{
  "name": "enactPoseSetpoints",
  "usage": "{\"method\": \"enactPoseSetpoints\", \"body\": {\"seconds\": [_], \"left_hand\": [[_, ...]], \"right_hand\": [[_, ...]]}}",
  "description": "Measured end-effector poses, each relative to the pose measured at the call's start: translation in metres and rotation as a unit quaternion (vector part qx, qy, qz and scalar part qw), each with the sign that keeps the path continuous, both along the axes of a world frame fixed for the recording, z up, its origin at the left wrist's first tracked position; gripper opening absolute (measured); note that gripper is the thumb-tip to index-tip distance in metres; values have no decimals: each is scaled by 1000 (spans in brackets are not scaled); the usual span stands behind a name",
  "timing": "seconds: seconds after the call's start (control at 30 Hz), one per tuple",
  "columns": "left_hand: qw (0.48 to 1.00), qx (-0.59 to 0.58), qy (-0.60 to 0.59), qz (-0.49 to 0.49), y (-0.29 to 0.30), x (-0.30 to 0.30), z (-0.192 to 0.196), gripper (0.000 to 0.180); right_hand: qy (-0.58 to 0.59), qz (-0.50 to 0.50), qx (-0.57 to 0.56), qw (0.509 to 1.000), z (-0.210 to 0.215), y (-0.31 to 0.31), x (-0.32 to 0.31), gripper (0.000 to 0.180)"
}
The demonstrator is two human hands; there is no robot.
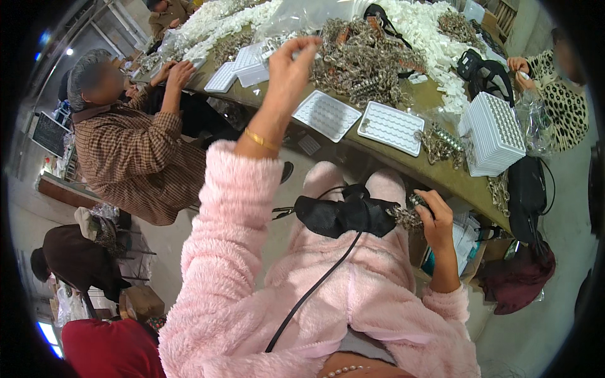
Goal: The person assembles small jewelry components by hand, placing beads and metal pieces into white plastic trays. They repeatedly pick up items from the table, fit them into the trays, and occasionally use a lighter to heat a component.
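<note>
A: Start closest in. What's on the lap?

B: A black cloth bundle [340, 215] lies across the thighs, a dark cord running from it. Just beside it, the right hand [438, 217] has its fingers curled about a small bunch of metal pieces [406, 218], none of them in a tray.

A: And at the table's near edge?

B: Two white slotted trays, the left tray [326, 115] and the right tray [391, 129], lie side by side. Their slots look bare, so I'd count both as undone.

A: Anything finished?

B: To the right stands a tall tray stack [498, 129]. Its top tray carries rows of small metal-looking pieces, so that layer looks done; the lower layers show only their edges, and I can't tell.

A: The other hand?

B: The left hand [293, 63] is raised over the table, fingers bent, thumb and forefinger close together. I can't tell whether anything is between them.

A: How much is left beyond?

B: Plenty, I'd judge: a big tangled metal heap [359, 69] lies loose, with white pieces [444, 79] spread behind and beside it. It looks partway at most.
</note>
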State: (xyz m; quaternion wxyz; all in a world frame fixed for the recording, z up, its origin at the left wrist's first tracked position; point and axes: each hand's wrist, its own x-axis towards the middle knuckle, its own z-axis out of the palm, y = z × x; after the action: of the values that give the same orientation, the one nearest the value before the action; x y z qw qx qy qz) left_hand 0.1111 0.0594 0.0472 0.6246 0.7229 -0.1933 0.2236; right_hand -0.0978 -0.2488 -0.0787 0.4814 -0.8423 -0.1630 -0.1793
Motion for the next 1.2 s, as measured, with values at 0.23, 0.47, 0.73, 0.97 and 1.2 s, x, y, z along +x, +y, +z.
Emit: {"method": "enactPoseSetpoints", "body": {"seconds": [0.23,0.47,0.73,0.97,1.2], "left_hand": [[992,42,-14,116,45,127,40,26],[975,210,-24,-62,-43,105,19,22],[756,587,-282,-64,-179,89,-26,18],[744,648,-160,0,-241,125,-84,33],[808,579,-47,-96,-240,120,-78,22]], "right_hand": [[-7,-16,-1,1000,-1,-7,-8,26],[30,17,55,998,2,-10,-8,22],[-11,156,116,981,33,16,-8,43],[80,125,46,988,35,14,-25,37],[94,84,26,992,27,5,-30,32]]}}
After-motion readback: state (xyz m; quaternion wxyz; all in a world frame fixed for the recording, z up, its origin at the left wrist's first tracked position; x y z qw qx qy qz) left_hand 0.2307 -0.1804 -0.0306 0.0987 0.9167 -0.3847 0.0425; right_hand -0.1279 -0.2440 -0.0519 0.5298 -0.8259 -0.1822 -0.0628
